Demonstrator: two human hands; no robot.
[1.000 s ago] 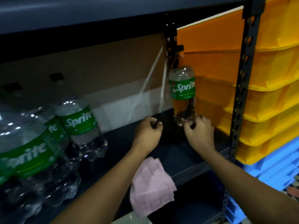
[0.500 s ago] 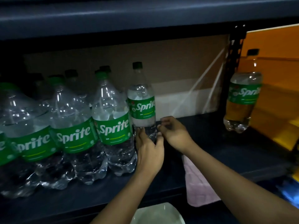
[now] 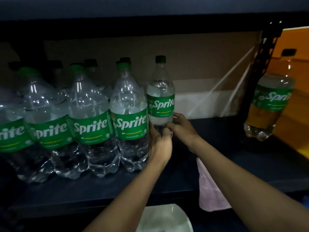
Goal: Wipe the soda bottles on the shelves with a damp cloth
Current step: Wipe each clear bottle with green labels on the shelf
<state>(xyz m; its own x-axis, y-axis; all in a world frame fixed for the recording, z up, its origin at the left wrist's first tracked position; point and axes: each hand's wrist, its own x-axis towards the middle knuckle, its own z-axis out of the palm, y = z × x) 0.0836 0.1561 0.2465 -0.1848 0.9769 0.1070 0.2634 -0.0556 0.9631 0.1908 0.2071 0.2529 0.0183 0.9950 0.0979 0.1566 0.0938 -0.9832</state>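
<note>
A small clear Sprite bottle (image 3: 160, 99) with a dark green cap stands upright on the dark shelf (image 3: 217, 148), at the right end of a row of several large Sprite bottles (image 3: 130, 118). My left hand (image 3: 159, 144) wraps its lower part from the left. My right hand (image 3: 181, 127) grips its base from the right. A pink cloth (image 3: 209, 186) hangs over the shelf's front edge under my right forearm; neither hand touches it. Another small Sprite bottle (image 3: 270, 104) stands alone at the shelf's far right.
A black perforated upright post (image 3: 265, 52) stands at the right, with orange bins (image 3: 294, 44) behind it. A white basin (image 3: 165, 218) sits below the shelf edge. Brown cardboard (image 3: 184, 56) backs the shelf. The upper shelf's underside hangs low overhead.
Both hands left the far-right small bottle and moved left. They have closed around the small bottle beside the big ones. My view swung left.
</note>
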